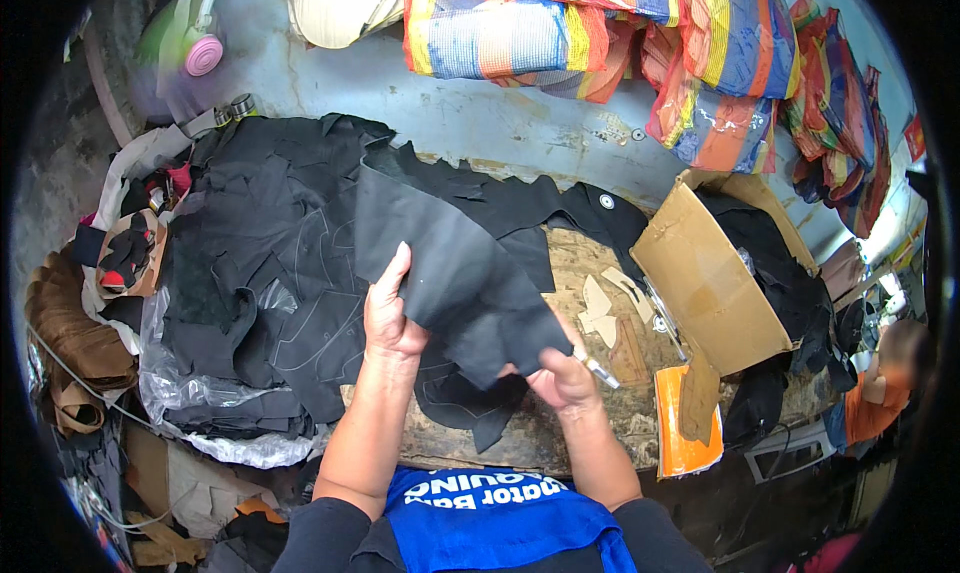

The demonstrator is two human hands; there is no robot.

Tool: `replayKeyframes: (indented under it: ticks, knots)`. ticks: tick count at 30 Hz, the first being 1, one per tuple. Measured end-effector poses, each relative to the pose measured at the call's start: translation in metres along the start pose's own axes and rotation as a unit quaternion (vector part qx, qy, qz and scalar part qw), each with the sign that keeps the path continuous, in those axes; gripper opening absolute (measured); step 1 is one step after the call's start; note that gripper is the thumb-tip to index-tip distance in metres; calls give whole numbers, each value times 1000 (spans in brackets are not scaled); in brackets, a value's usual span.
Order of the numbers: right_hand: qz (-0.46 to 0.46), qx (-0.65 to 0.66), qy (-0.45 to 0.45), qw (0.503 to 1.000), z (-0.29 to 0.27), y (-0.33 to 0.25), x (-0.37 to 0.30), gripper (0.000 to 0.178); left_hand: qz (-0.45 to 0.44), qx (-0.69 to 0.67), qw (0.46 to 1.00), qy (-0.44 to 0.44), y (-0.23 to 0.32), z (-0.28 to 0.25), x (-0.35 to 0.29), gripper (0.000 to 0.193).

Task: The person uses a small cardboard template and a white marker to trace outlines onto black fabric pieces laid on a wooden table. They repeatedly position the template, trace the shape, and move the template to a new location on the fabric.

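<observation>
A smooth black leather piece (450, 263) is raised off the work table between my hands. My left hand (392, 313) grips its left edge, the thumb on top and the fingers hidden underneath. Its lower right corner is pinched in my right hand (562, 381). A slim pale tool with a silvery end (602, 373) sticks out beside my right fingers; whether they hold it, I cannot tell. Under and left of the raised piece lie black leather sheets (300, 253), some drawn with pale outlines.
A worn wooden board (570, 263) carries small cream templates (598, 308). To the right stand a cardboard box (715, 283) with black material and an orange booklet (680, 443). Striped mesh bags (500, 38) hang at the back. A person in orange (875, 408) sits far right.
</observation>
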State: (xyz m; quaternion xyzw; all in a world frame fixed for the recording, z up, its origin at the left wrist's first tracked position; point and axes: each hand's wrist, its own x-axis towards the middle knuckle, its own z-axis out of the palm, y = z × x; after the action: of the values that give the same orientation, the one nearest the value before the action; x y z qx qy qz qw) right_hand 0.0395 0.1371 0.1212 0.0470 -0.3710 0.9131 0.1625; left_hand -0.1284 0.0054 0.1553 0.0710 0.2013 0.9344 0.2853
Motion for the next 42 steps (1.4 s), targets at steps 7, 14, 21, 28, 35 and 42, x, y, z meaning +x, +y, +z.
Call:
replayKeyframes:
  ticks: [7, 14, 21, 28, 35, 42]
  knots:
    - [-146, -312, 178, 922, 23, -66, 8, 29, 212, 72, 974, -29, 49, -3, -5, 58]
    - [-184, -410, 184, 874, 30, -104, 4, 28, 296, 201, 933, -21, 64, -5, -12, 46]
    - [-203, -415, 201, 864, 24, -130, -1, 34, 331, 291, 898, -17, 66, -1, -24, 35]
    - [-170, -409, 194, 875, -14, -135, -34, 29, 323, 364, 874, 28, 52, -51, -39, 21]
    - [38, -651, 337, 679, -108, -84, -82, 40, 58, 669, 737, 79, 5, -146, -80, 19]
    - [107, -794, 392, 453, -162, -68, -99, 54, 110, 800, 590, 26, 10, -159, -99, 24]
